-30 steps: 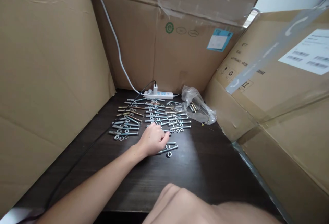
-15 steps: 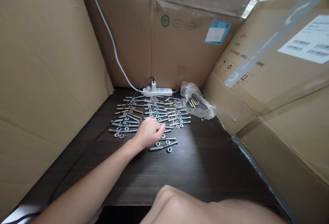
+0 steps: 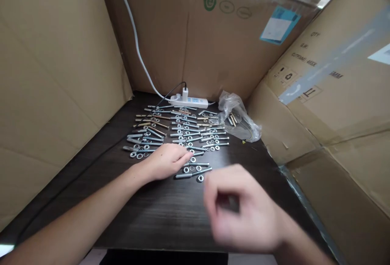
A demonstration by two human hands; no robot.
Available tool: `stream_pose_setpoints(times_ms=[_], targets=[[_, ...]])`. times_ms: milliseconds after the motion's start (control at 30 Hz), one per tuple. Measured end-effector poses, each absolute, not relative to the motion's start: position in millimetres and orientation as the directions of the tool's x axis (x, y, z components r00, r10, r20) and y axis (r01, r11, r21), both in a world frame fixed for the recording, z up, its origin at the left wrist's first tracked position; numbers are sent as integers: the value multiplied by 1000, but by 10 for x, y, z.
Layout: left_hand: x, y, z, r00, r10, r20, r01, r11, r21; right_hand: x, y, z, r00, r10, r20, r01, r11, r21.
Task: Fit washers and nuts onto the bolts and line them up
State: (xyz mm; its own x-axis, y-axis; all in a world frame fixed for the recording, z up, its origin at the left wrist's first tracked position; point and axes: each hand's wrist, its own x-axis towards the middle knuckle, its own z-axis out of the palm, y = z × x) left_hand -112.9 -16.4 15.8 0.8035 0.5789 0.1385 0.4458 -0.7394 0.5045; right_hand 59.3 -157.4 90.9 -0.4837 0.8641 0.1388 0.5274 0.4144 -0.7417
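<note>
Big cardboard boxes stand at the left, top and right of the frame. A dark wooden table fills the lower middle.

"How did the bolts lie?"

"Flat on the dark table, long and thin, mostly silver. They lay crosswise in three rough columns, row behind row. A few at the far left looked brassy."

"And the washers?"

"Small silver rings, lying flat in little groups beside the bolts."

"The nearest bolt?"

"It lay slightly tilted, with three washers just behind it and a single washer just in front, close to its right end."
</note>
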Motion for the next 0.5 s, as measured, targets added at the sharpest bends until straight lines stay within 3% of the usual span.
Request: stream_pose_setpoints(times_ms=[100,167,300,500], targets=[[-1142,-177,203,799,584,141,447,-735,511,761,-1009,698,-260,933,248,741,357,-569],[-1149,-178,233,802,581,137,447,-736,508,897,-868,500,-277,948,155,816,318,-483],[-1144,-237,296,857,509,80,411,-769,490,1110,-929,299,-331,943,20,825,300,-479],[-1127,-393,286,878,476,-48,459,-809,367,1262,-986,220,-345,939,13,820,308,-483]])
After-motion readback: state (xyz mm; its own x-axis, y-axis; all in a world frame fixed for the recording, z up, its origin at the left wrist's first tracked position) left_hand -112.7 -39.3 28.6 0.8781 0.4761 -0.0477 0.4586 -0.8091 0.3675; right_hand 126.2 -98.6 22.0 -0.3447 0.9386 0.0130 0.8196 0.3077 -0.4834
